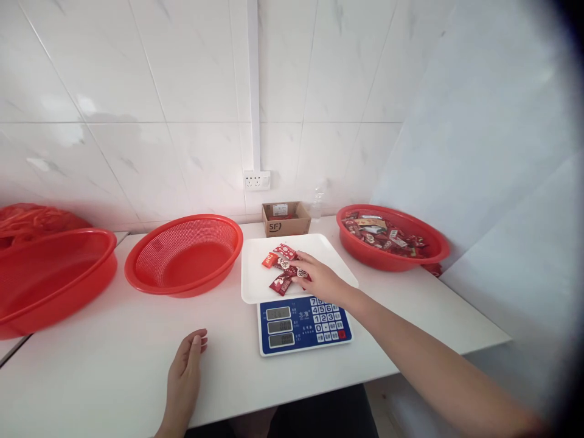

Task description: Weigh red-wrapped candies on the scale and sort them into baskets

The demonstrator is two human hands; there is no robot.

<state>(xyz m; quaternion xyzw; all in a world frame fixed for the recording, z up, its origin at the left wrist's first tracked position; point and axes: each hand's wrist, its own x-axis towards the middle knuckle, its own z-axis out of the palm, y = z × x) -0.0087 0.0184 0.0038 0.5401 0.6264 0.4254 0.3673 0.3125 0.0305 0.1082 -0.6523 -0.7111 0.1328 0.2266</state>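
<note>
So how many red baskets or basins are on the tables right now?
3. A solid basin at far left, a mesh basket left of the scale, and a basin of wrapped candies at right. A red bag behind the left one could hide more.

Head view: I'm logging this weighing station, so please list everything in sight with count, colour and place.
scale: one, blue front, white tray, table centre
candy packets: a few, red and one orange, on the scale tray
candy basin: one, red, right rear, filled with wrapped candies
mesh basket: one, red, left of the scale
large basin: one, red, far left
plastic bag: one, red, behind the large basin
cardboard box: one, brown, against the wall
wall socket: one, white, above the box
table: one, white
left hand: flat on the table, empty
right hand: on the packets; grip unclear
</note>
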